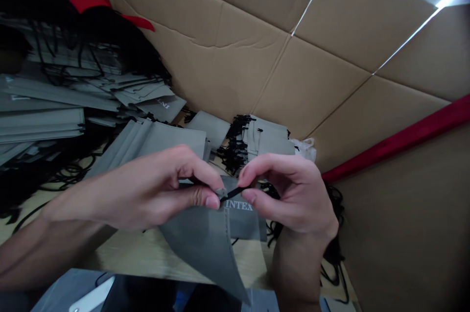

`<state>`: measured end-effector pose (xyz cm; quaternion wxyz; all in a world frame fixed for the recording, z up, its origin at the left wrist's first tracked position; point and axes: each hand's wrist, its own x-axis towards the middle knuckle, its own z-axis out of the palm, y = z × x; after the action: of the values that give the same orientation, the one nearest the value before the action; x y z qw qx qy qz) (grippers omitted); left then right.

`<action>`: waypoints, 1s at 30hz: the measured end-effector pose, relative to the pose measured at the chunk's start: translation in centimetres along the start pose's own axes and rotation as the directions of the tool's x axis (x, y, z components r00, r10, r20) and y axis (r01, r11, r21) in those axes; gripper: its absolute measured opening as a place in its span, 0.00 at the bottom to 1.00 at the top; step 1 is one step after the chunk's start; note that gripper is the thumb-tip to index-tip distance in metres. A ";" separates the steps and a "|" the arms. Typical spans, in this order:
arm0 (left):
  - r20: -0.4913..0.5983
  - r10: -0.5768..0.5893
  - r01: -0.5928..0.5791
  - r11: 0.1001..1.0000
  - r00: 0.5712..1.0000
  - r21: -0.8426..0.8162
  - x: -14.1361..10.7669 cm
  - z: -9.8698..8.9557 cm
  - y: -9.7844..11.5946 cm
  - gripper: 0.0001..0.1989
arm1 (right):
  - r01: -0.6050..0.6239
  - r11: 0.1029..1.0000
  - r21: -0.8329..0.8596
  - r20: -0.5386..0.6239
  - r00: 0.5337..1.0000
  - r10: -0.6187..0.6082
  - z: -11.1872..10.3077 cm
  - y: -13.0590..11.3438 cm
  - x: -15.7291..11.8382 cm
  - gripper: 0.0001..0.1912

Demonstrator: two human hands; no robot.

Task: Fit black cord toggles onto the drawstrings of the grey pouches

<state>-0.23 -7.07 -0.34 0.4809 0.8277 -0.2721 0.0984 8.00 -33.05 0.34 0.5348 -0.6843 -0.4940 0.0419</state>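
Between the thumb and forefinger of my left hand (176,189) is the top corner of a grey fabric pouch (205,238), which hangs down toward the table's near edge. My right hand (290,189) pinches a short length of black cord (237,192) that runs to that corner. The two hands are close together, the cord stretched between them. Behind the pouch lies another grey pouch (246,224) with white INTEX lettering, flat on the wooden table (135,253).
Stacked grey pouches (40,123) with black cords fill the left side. More piles of grey pouches (271,135) stand at the back against cardboard walls (227,72). Loose black cords (336,273) lie at the right, below a red strip (396,140). A white tag (93,297) is at the bottom.
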 end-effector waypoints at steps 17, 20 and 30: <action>-0.231 0.302 -0.309 0.951 0.925 0.006 1.7 1.7 -0.7 0.06 | 0.021 0.999 0.049 -0.243 0.970 -0.008 1.4 -0.1 -0.2 0.23; -0.270 0.360 -0.353 0.933 0.893 0.075 1.6 1.7 -0.7 0.07 | 0.079 0.986 -0.149 -0.272 0.955 -0.117 1.5 -0.9 -0.4 0.18; -0.251 0.557 -0.395 0.780 0.792 0.486 0.1 2.1 -1.0 0.09 | 0.084 0.892 -0.444 -0.278 0.933 -0.227 2.4 -2.2 -0.7 0.10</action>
<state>0.20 -8.54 -2.08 0.2985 0.7753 -0.3506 0.4323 4.85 -31.98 0.71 0.4478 -0.7394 -0.4508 -0.2225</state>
